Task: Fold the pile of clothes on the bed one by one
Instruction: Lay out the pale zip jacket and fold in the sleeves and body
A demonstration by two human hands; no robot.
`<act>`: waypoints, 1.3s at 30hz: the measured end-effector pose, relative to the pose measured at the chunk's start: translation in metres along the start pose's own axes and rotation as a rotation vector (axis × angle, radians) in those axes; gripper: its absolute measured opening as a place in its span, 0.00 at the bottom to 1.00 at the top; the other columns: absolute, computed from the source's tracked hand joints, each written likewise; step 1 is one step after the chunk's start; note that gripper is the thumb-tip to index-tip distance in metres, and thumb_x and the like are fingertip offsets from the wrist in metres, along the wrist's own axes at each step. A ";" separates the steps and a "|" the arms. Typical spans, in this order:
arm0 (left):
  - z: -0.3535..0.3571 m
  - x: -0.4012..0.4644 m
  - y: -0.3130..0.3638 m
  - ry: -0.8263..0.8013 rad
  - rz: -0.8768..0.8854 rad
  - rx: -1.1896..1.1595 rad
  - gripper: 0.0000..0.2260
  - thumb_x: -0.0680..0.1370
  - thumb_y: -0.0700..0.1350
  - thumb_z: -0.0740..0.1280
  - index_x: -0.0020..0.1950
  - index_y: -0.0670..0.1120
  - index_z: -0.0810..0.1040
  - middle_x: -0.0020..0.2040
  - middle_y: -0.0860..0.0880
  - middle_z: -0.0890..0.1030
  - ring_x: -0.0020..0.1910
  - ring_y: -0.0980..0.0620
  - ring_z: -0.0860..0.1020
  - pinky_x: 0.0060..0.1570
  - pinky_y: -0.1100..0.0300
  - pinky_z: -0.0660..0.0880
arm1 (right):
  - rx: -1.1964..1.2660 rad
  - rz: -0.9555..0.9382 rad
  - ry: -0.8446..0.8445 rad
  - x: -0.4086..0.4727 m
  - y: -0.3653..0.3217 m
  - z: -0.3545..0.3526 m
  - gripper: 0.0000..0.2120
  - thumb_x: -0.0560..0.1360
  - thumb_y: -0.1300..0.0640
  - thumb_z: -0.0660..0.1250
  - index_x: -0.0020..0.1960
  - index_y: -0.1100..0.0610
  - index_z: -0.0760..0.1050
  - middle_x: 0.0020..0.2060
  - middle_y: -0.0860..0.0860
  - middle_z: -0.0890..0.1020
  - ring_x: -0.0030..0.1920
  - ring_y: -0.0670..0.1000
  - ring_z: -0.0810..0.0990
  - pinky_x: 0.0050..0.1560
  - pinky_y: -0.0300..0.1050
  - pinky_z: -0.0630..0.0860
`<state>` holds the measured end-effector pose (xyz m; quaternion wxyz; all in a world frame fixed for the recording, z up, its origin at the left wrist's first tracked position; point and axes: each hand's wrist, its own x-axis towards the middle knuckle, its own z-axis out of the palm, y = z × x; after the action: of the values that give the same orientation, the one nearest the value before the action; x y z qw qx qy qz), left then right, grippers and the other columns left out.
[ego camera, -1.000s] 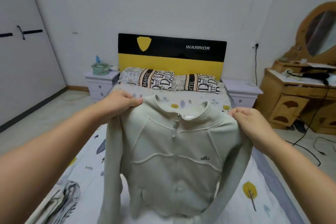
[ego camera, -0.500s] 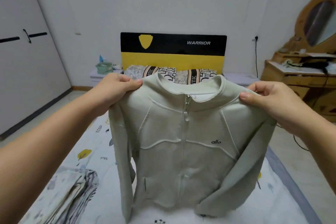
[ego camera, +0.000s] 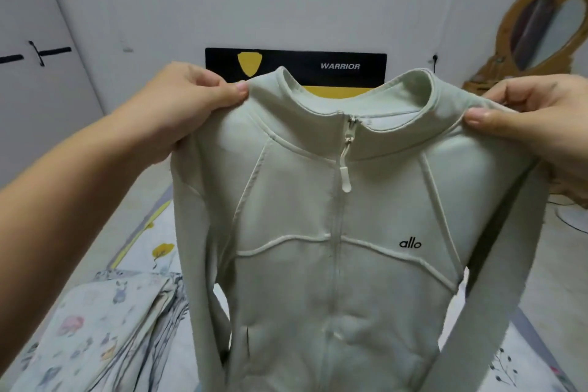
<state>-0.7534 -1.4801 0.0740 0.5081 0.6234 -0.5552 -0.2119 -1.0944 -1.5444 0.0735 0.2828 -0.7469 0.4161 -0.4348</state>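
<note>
Over the bed (ego camera: 152, 232), the left hand (ego camera: 178, 105) and right hand (ego camera: 537, 114) pinch the zip-up jacket (ego camera: 334, 248) shoulders with tight fingers (ego camera: 235, 94); best to keep both sides level and lay it flat

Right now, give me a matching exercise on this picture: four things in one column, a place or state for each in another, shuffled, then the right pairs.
Things:
1. jacket
2. left hand
3. folded clothes
4. mirror

Places or states:
A. stacked on the bed, lower left
B. held up in the air, zipped
C. by the wall, upper right
D. pinching one shoulder of the jacket

Pairs: 1-B, 2-D, 3-A, 4-C
</note>
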 end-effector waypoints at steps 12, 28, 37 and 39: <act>0.103 0.049 -0.186 -0.122 -0.242 0.183 0.15 0.76 0.47 0.68 0.32 0.43 0.72 0.29 0.47 0.67 0.28 0.55 0.63 0.26 0.65 0.59 | -0.041 0.311 -0.205 0.032 0.178 0.113 0.07 0.73 0.62 0.70 0.38 0.63 0.75 0.33 0.56 0.77 0.37 0.51 0.72 0.40 0.46 0.65; 0.251 0.140 -0.427 -0.077 -0.494 0.433 0.15 0.77 0.48 0.66 0.32 0.44 0.71 0.28 0.51 0.71 0.33 0.51 0.69 0.33 0.58 0.63 | -0.197 0.498 -0.255 0.115 0.457 0.257 0.11 0.75 0.58 0.65 0.35 0.55 0.71 0.31 0.50 0.75 0.33 0.47 0.71 0.32 0.42 0.64; 0.318 0.180 -0.537 -0.016 -0.394 0.608 0.16 0.78 0.49 0.63 0.31 0.47 0.68 0.28 0.51 0.71 0.33 0.48 0.70 0.29 0.59 0.60 | -0.409 0.495 -0.330 0.158 0.580 0.320 0.12 0.77 0.53 0.63 0.35 0.53 0.72 0.31 0.50 0.76 0.36 0.52 0.74 0.30 0.43 0.62; 0.332 0.185 -0.559 0.015 -0.379 0.657 0.11 0.78 0.47 0.63 0.36 0.47 0.73 0.35 0.49 0.75 0.38 0.47 0.73 0.33 0.57 0.61 | -0.520 0.486 -0.345 0.162 0.601 0.335 0.10 0.77 0.52 0.61 0.39 0.56 0.73 0.35 0.52 0.77 0.39 0.55 0.74 0.32 0.45 0.62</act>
<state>-0.7073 -1.8544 -0.4864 0.2372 0.8463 -0.4646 -0.1083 -0.9795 -1.9615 -0.4854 0.2447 -0.7354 0.6233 -0.1034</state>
